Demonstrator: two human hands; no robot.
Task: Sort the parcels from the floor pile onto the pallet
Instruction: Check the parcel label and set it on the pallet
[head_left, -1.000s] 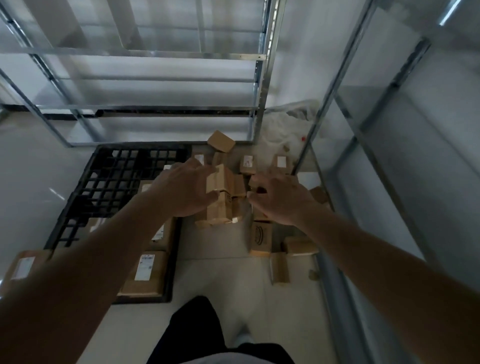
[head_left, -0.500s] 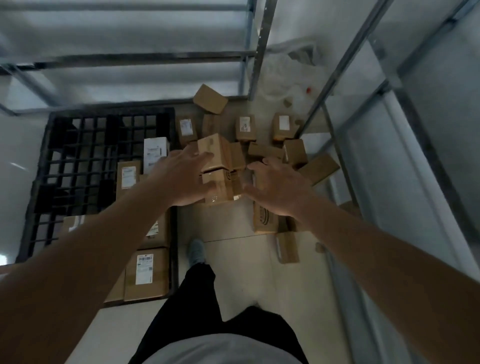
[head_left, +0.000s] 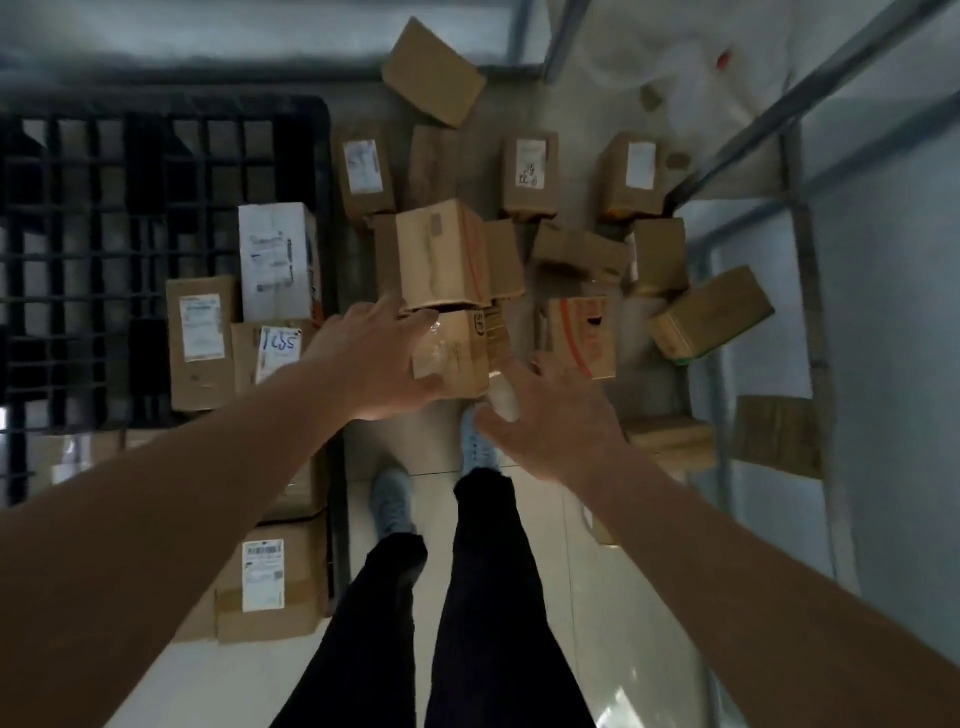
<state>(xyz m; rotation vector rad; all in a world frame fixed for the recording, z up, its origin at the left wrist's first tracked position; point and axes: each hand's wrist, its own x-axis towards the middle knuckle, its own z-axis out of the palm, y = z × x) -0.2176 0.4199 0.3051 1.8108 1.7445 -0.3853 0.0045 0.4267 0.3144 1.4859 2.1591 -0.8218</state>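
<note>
Several brown cardboard parcels lie in a pile on the floor (head_left: 576, 249). In the pile's near middle a taped brown box (head_left: 457, 353) sits under a larger brown box (head_left: 441, 254). My left hand (head_left: 379, 364) lies with straight fingers against the lower box's left side. My right hand (head_left: 550, 415) hovers spread by that box's near right corner; contact is unclear. The black grid pallet (head_left: 104, 208) lies to the left and carries a white parcel (head_left: 275, 260), a labelled brown parcel (head_left: 202, 338), one marked in blue pen (head_left: 278, 353) and another near its front edge (head_left: 270, 577).
Metal shelf uprights (head_left: 753, 119) hem the pile in on the right and at the back. A crumpled plastic bag (head_left: 675, 67) lies at the far right. My legs and shoes (head_left: 395, 499) stand on the pale floor just before the pile, beside the pallet's right edge.
The view has tilted down and closed in on the pile. Both hands have dropped lower, from the upper box toward the lower taped box, and the right hand has spread its fingers.
</note>
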